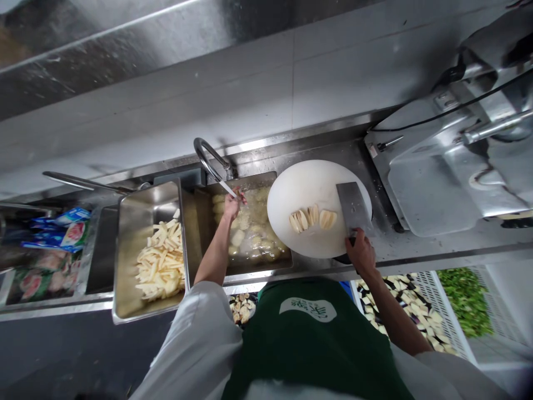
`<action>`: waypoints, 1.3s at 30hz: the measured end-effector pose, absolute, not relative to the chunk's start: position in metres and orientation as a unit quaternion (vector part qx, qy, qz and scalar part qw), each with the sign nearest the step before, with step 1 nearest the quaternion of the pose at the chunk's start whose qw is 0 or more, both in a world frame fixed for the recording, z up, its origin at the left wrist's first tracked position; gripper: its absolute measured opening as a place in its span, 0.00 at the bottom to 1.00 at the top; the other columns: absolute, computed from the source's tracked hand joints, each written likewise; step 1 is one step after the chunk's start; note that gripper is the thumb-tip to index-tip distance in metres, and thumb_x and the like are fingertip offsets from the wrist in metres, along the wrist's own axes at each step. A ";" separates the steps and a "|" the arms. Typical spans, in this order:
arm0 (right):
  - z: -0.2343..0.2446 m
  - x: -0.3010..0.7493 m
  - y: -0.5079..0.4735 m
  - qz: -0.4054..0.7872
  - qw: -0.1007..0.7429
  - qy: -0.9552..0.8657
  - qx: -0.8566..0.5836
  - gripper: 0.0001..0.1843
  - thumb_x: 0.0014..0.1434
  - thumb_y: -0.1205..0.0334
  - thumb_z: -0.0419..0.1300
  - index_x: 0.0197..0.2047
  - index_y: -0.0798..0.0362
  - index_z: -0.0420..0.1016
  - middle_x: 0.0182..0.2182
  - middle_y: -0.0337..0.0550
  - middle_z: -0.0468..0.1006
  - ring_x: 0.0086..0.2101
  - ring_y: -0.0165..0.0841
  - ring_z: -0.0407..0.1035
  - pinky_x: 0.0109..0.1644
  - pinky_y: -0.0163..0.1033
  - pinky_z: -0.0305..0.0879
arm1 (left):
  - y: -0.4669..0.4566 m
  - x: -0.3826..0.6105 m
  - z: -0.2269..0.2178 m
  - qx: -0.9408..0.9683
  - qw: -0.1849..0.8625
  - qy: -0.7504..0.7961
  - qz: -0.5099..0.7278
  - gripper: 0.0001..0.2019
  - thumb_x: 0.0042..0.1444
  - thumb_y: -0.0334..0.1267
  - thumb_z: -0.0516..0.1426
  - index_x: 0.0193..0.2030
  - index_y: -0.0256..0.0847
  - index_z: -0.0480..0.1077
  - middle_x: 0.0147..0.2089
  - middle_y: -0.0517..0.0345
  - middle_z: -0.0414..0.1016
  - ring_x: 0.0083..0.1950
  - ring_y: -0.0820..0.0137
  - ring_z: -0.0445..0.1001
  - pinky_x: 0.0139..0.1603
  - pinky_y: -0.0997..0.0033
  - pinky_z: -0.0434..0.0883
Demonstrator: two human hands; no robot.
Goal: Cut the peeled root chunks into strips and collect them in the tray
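My right hand (361, 253) is closed round the handle of a cleaver (353, 208), whose flat blade rests on the round white cutting board (303, 183). A few pale vegetable slices (312, 218) lie on the board to the left of the blade. My left hand (232, 206) reaches over the sink (200, 228), which holds peeled pale pieces in water. Its fingers are pinched near the faucet (210, 158), and what they hold is too small to name.
A steel tray (133, 222) of cut pale strips sits left of the sink. Packets (58, 228) lie at far left. A metal slicer machine (449, 161) stands at right. Crates of chopped eggplant (416, 311) and greens (464, 297) stand below the counter.
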State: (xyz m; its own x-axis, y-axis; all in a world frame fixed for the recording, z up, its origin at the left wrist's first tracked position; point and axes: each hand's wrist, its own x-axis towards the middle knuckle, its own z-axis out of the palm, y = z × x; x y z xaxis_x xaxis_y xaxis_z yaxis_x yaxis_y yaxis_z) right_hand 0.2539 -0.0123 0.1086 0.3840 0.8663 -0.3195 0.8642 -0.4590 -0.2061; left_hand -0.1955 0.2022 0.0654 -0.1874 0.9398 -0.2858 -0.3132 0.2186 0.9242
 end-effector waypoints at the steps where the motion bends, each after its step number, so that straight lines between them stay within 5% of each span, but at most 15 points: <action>1: 0.109 0.254 -0.012 0.194 0.003 -0.521 -0.832 0.27 0.68 0.53 0.52 0.65 0.57 0.61 0.44 0.57 0.78 0.39 0.42 0.74 0.41 0.41 0.63 | 0.200 -0.194 0.067 0.295 0.570 0.531 0.553 0.19 0.50 0.29 0.66 0.49 0.39 0.70 0.30 0.62 0.75 0.24 0.77 0.72 0.26 0.78 0.71; 9: 0.111 0.253 -0.013 0.196 0.001 -0.518 -0.833 0.27 0.69 0.53 0.52 0.66 0.57 0.60 0.45 0.57 0.77 0.40 0.44 0.74 0.43 0.43 0.64 | 0.190 -0.186 0.075 0.287 0.574 0.542 0.543 0.11 0.53 0.33 0.68 0.41 0.36 0.72 0.31 0.55 0.77 0.25 0.74 0.74 0.26 0.75 0.71; 19: 0.107 0.254 -0.014 0.187 0.014 -0.522 -0.832 0.27 0.68 0.53 0.53 0.66 0.57 0.61 0.45 0.57 0.78 0.40 0.44 0.74 0.44 0.43 0.64 | 0.189 -0.181 0.077 0.342 0.535 0.545 0.548 0.12 0.57 0.42 0.65 0.32 0.37 0.71 0.22 0.63 0.69 0.16 0.81 0.59 0.15 0.80 0.53; 24: 0.111 0.253 -0.013 0.195 0.011 -0.522 -0.830 0.27 0.68 0.53 0.53 0.66 0.57 0.60 0.45 0.57 0.78 0.42 0.45 0.74 0.44 0.43 0.65 | 0.192 -0.181 0.075 0.308 0.554 0.539 0.554 0.09 0.58 0.39 0.64 0.43 0.36 0.74 0.23 0.63 0.70 0.18 0.79 0.61 0.18 0.79 0.58; 27: 0.112 0.253 -0.013 0.194 0.008 -0.520 -0.832 0.27 0.69 0.53 0.52 0.66 0.57 0.60 0.45 0.57 0.78 0.42 0.44 0.74 0.44 0.42 0.64 | 0.192 -0.185 0.074 0.312 0.552 0.533 0.560 0.17 0.53 0.32 0.67 0.49 0.38 0.72 0.28 0.62 0.74 0.21 0.77 0.67 0.23 0.78 0.65; 31: 0.110 0.253 -0.012 0.194 0.003 -0.520 -0.832 0.26 0.68 0.54 0.53 0.65 0.56 0.60 0.46 0.57 0.78 0.42 0.44 0.74 0.44 0.42 0.64 | 0.190 -0.189 0.077 0.348 0.558 0.517 0.548 0.19 0.53 0.41 0.70 0.47 0.38 0.71 0.33 0.57 0.78 0.25 0.73 0.74 0.27 0.74 0.72; 35: 0.109 0.253 -0.012 0.192 -0.002 -0.519 -0.833 0.27 0.69 0.53 0.53 0.66 0.57 0.59 0.45 0.57 0.78 0.41 0.44 0.75 0.44 0.43 0.64 | 0.191 -0.194 0.077 0.347 0.551 0.542 0.532 0.21 0.53 0.50 0.69 0.43 0.37 0.70 0.32 0.54 0.78 0.22 0.73 0.74 0.22 0.77 0.68; 39: 0.108 0.254 -0.013 0.189 -0.002 -0.521 -0.833 0.27 0.69 0.52 0.53 0.66 0.57 0.59 0.45 0.57 0.78 0.40 0.44 0.75 0.44 0.43 0.64 | 0.198 -0.201 0.070 0.315 0.519 0.567 0.556 0.18 0.52 0.46 0.68 0.40 0.37 0.68 0.27 0.59 0.75 0.18 0.78 0.68 0.19 0.80 0.61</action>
State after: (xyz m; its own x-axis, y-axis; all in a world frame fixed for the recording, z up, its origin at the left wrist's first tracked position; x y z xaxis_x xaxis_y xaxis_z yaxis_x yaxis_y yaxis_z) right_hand 0.2536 -0.0133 0.1078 0.3864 0.8662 -0.3167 0.8674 -0.4580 -0.1944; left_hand -0.2009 0.1981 0.0701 -0.2632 0.9350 -0.2376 -0.2194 0.1818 0.9585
